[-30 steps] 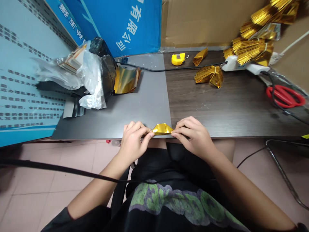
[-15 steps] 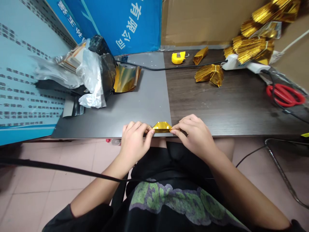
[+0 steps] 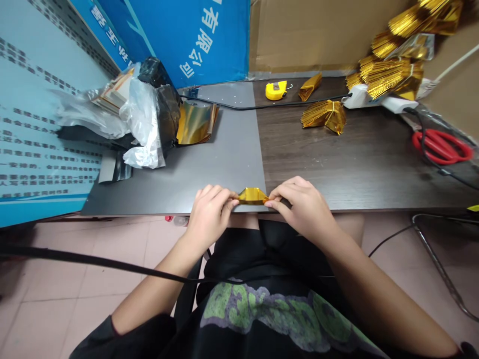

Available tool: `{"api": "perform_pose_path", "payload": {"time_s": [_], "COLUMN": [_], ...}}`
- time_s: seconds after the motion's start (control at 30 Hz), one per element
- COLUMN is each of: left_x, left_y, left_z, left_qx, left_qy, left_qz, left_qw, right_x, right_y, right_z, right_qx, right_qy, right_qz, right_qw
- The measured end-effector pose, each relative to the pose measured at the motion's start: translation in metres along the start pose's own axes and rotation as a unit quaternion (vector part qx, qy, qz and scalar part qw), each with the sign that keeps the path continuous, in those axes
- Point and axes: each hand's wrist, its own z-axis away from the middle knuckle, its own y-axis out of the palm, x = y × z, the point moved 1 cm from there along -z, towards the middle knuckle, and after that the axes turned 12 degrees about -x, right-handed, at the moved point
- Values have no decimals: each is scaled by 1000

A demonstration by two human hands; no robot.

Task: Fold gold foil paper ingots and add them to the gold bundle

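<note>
Gold foil fold (image 3: 252,196) pinched at the front edge of the desk (image 3: 337,159)

A blue printed panel (image 3: 175,40) and brown cardboard (image 3: 299,35) stand behind the desk. On the grey board (image 3: 224,159) covering its left part lie a heap of plastic bags (image 3: 144,119) and a curled gold foil sheet (image 3: 195,123). The dark wood part carries a yellow tape measure (image 3: 276,90), a small folded gold piece (image 3: 310,86), a tied bundle of fringed gold foil (image 3: 325,116), more such bundles (image 3: 389,75) by a white power strip (image 3: 361,95), and red-handled scissors (image 3: 441,147).

The fold sits straight ahead of the person, near the seam of board and wood; whether it touches the surface cannot be told. The left hand (image 3: 208,212) grasps its left end and the right hand (image 3: 301,202) its right end, both curled in a firm pinch. The left fingertips (image 3: 229,195) and right fingertips (image 3: 272,201) press against the foil.

Thin foil looks likely to dent, so even pressure from flat fingertips would probably keep the crease crisp and the shiny face unmarked.
</note>
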Motion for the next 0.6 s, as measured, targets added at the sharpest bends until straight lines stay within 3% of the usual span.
{"api": "perform_pose_path", "payload": {"time_s": [0.27,0.6], "left_x": [4,-2], "left_y": [0,1], "left_z": [1,-4], "left_qx": [-5,19], "left_qy": [44,15], "left_qz": [-1,-69], "left_qw": [999,997], "right_x": [-4,2], "right_y": [-4,-3], "right_z": [9,12], "right_qx": [-16,-39], "right_qy": [-50,2], "right_qz": [-15,14], "right_qw": [999,999]}}
